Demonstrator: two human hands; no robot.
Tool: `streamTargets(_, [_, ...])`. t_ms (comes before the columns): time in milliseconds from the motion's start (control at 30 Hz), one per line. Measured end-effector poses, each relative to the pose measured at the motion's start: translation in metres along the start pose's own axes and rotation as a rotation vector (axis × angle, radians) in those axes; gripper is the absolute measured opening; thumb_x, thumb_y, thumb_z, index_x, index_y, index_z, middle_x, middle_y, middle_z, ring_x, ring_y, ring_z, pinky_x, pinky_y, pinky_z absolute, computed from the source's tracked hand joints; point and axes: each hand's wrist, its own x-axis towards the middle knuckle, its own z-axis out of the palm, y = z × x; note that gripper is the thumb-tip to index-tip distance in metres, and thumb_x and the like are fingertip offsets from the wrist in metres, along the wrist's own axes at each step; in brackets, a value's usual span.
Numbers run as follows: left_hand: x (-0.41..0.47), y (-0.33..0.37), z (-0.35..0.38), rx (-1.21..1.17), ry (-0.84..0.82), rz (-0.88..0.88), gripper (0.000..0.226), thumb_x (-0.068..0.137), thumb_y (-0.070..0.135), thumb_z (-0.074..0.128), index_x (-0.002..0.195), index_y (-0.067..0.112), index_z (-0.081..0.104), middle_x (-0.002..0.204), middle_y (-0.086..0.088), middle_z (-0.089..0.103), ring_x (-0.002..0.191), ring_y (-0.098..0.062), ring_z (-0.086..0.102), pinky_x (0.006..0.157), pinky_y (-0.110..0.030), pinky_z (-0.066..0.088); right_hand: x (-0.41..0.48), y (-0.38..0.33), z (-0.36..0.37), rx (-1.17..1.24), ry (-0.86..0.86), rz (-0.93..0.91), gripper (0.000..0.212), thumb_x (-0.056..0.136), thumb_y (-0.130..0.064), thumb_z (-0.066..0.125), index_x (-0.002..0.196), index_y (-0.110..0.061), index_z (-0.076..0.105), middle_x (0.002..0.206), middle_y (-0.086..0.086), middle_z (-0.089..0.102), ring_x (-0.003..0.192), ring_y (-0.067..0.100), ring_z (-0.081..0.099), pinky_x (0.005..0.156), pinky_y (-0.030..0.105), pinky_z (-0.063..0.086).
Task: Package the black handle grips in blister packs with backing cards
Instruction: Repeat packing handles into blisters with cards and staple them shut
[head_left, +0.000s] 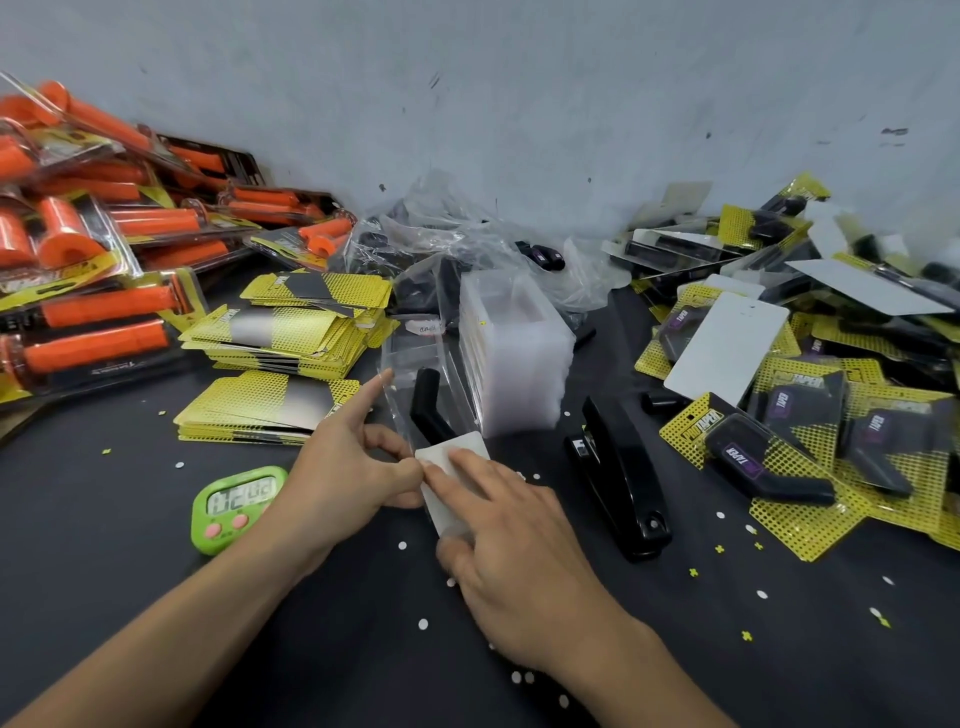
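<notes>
Grip: the black handle grip (427, 410) is sitting inside a clear blister pack (415, 358) at the middle of the dark table (104, 545).
Card: a backing card (462, 448), white side up, is lying at the near end of that pack; how far in it is, I cannot tell.
Left hand: the left hand (343, 467) is pinching the pack's near edge between thumb and a finger, forefinger pointing out straight.
Right hand: the right hand (509, 551) is pressing flat, straight fingers on top of the card, thumb at its near end.
Step in hand: judging by this, the card is being slid into the pack.
Done: a heap of finished black packs (805, 415) is lying to the right.
Left to do: probably seating this card and closing the pack, perhaps with the black stapler (618, 473) just right of the hands.
Supplies: a stack of empty blisters (514, 364) is standing just behind the pack, with piles of yellow cards (291, 332) to its left, so many packs are probably waiting.
Farther out: orange packs (104, 249) are piling up far left; a green timer (236, 506) is lying near the left wrist.
</notes>
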Motion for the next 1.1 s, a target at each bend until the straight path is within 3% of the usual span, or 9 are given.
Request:
streamTargets(200, [-0.001, 0.003, 0.0, -0.014, -0.013, -0.004, 0.097, 0.082, -0.013, 0.073, 0.158, 0.034, 0.035, 0.073, -0.003, 0.068, 0.066, -0.016, 0.068, 0.068, -0.039, 0.064, 0.003, 0.004, -0.008, 0.157, -0.056, 0.044, 0.067, 0.099, -0.028, 0.047, 0.158, -0.051, 0.024, 0.169, -0.019, 0.007, 0.151, -0.002, 0.003, 0.115, 0.025, 0.009])
streamTargets(333, [-0.002, 0.006, 0.004, 0.029, 0.017, 0.002, 0.098, 0.081, -0.013, 0.074, 0.157, 0.036, 0.036, 0.074, -0.005, 0.068, 0.064, -0.019, 0.068, 0.065, -0.037, 0.063, 0.0, -0.002, -0.006, 0.27, 0.045, 0.088, 0.072, 0.091, -0.028, 0.052, 0.153, -0.057, 0.03, 0.169, -0.022, 0.001, 0.149, -0.006, 0.003, 0.118, 0.022, 0.009])
streamTargets(467, [-0.002, 0.009, 0.006, 0.089, 0.032, -0.001, 0.1, 0.079, -0.015, 0.072, 0.154, 0.042, 0.039, 0.071, -0.003, 0.065, 0.06, -0.02, 0.067, 0.062, -0.038, 0.064, -0.002, 0.0, -0.008, 0.352, 0.256, 0.184, 0.077, 0.08, -0.023, 0.066, 0.151, -0.041, 0.043, 0.163, -0.018, 0.022, 0.147, 0.003, 0.029, 0.12, 0.025, 0.031])
streamTargets(600, [-0.004, 0.011, 0.006, 0.142, 0.07, 0.028, 0.09, 0.082, -0.013, 0.069, 0.15, 0.042, 0.047, 0.066, 0.003, 0.069, 0.057, -0.014, 0.068, 0.056, -0.03, 0.061, -0.003, 0.006, -0.013, 0.56, 0.29, 0.299, 0.085, 0.077, -0.018, 0.074, 0.148, -0.048, 0.038, 0.122, -0.026, 0.062, 0.105, -0.009, 0.061, 0.086, 0.011, 0.05])
streamTargets(667, [-0.006, 0.014, 0.006, 0.135, 0.069, 0.021, 0.081, 0.083, -0.012, 0.065, 0.144, 0.04, 0.053, 0.073, 0.0, 0.076, 0.057, -0.017, 0.07, 0.054, -0.028, 0.059, -0.003, 0.006, -0.014, 0.656, 0.267, 0.341, 0.08, 0.078, -0.016, 0.074, 0.145, -0.047, 0.043, 0.102, -0.019, 0.074, 0.09, -0.002, 0.069, 0.077, 0.017, 0.057])
streamTargets(767, [-0.011, 0.018, 0.009, 0.188, 0.077, 0.021, 0.058, 0.086, -0.007, 0.061, 0.126, 0.034, 0.067, 0.07, -0.002, 0.077, 0.049, -0.017, 0.069, 0.046, -0.024, 0.053, -0.003, 0.003, -0.017, 0.736, 0.237, 0.357, 0.05, 0.083, -0.016, 0.071, 0.122, -0.045, 0.056, 0.083, -0.006, 0.077, 0.075, 0.013, 0.075, 0.072, 0.042, 0.063])
streamTargets(933, [-0.014, 0.019, 0.015, 0.433, 0.206, 0.116, 0.022, 0.084, 0.014, 0.067, 0.092, 0.034, 0.066, 0.068, 0.018, 0.071, 0.054, -0.005, 0.066, 0.045, -0.018, 0.05, -0.003, 0.0, -0.017, 0.815, 0.24, 0.378, 0.009, 0.091, -0.023, 0.07, 0.09, -0.027, 0.061, 0.072, 0.013, 0.073, 0.066, 0.032, 0.07, 0.064, 0.05, 0.058])
streamTargets(1033, [-0.018, 0.017, 0.018, 0.511, 0.229, 0.175, 0.022, 0.084, 0.017, 0.066, 0.093, 0.036, 0.059, 0.063, 0.015, 0.068, 0.057, -0.003, 0.061, 0.047, -0.011, 0.044, -0.002, -0.001, -0.013, 0.736, 0.265, 0.381, 0.02, 0.095, -0.029, 0.067, 0.082, -0.016, 0.059, 0.068, 0.017, 0.068, 0.055, 0.031, 0.053, 0.055, 0.045, 0.049])
streamTargets(1100, [-0.02, 0.015, 0.019, 0.519, 0.204, 0.201, 0.026, 0.084, 0.015, 0.064, 0.093, 0.037, 0.053, 0.062, 0.011, 0.065, 0.056, -0.005, 0.06, 0.045, -0.011, 0.042, -0.002, -0.001, -0.012, 0.696, 0.289, 0.391, 0.024, 0.098, -0.033, 0.063, 0.081, -0.016, 0.059, 0.067, 0.015, 0.066, 0.054, 0.027, 0.054, 0.055, 0.045, 0.046])
